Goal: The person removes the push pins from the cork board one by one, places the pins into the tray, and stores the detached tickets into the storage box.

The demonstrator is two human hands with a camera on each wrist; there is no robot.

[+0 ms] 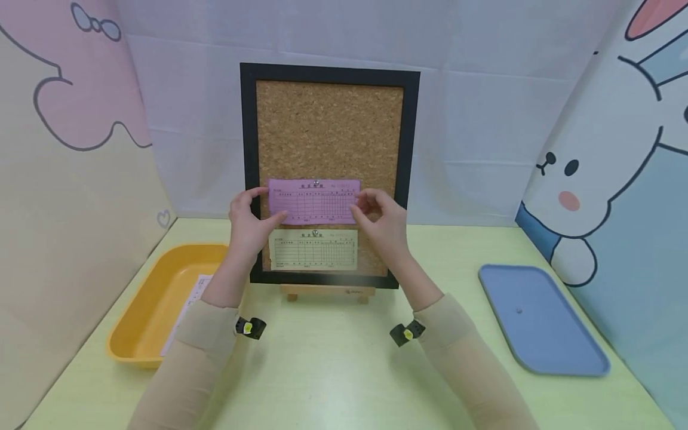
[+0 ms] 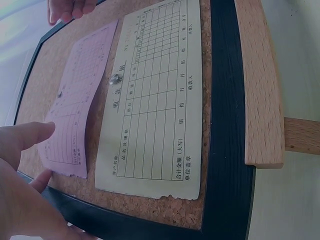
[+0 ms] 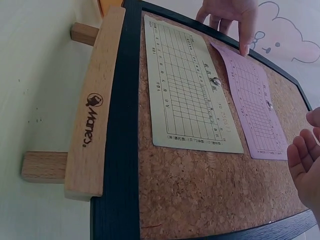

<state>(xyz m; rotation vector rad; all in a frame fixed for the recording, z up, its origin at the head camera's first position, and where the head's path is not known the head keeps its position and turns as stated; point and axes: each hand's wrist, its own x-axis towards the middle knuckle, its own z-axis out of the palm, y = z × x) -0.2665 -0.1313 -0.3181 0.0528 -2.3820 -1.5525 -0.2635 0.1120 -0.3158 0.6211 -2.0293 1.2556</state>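
A pink receipt slip (image 1: 314, 202) hangs on a framed corkboard (image 1: 330, 131), with a clear push pin (image 1: 316, 183) at its top middle. Below it is a cream receipt slip (image 1: 313, 251), pinned the same way. My left hand (image 1: 248, 221) is at the pink slip's left end; its straight thumb (image 2: 42, 131) rests on the paper near the lower corner. My right hand (image 1: 383, 224) is beside the pink slip's right end, fingers loosely bent. In the right wrist view, those fingers (image 3: 302, 155) sit just off the paper and hold nothing.
The corkboard stands on a small wooden easel (image 1: 328, 290). On the left is a yellow tray (image 1: 129, 352) holding a paper slip (image 1: 183, 313), partly hidden by my left arm. A blue tray (image 1: 543, 322) lies on the right. Printed panels flank the table (image 1: 317, 370).
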